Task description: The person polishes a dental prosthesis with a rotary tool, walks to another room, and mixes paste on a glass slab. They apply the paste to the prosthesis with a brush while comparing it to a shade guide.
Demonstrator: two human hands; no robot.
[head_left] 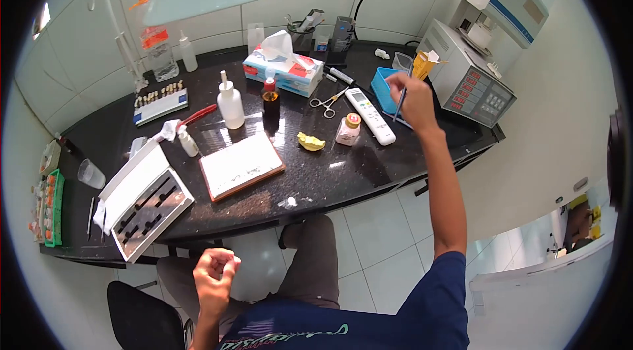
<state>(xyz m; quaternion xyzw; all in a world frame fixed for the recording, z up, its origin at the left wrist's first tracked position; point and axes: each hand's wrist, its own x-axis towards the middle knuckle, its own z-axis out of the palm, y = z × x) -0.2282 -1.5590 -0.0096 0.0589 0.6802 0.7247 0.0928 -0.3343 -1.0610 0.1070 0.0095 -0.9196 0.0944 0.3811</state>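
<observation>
While reaching over the dark surface (343,182) to the blue basket (378,91), pinching a thin dark stick (399,104) in the right hand (419,106), with fingers closed round its middle. Slanting the stick steeply, pointing its lower end down between the basket and the white remote (369,117); cannot tell about contact at the tip, or about the basket's contents.

Curling the left hand (214,277) near the body, well apart from the basket, bringing thumb and fingertips almost together; cannot tell about anything small between them.

As a judgement, handling well here: pinching lightly but firmly, steering from the wrist rather than swinging the whole arm, and lifting the lower end clear of the basket's rim before moving sideways. Watching the tip rather than the knuckles. Allowing room for the open orange carton (427,63) just behind the hand, likely being easy to tip. Passing high over the remote and the small jar (347,131), sparing the yellow lump (310,142) beside it from a brushing sleeve or forearm.
</observation>
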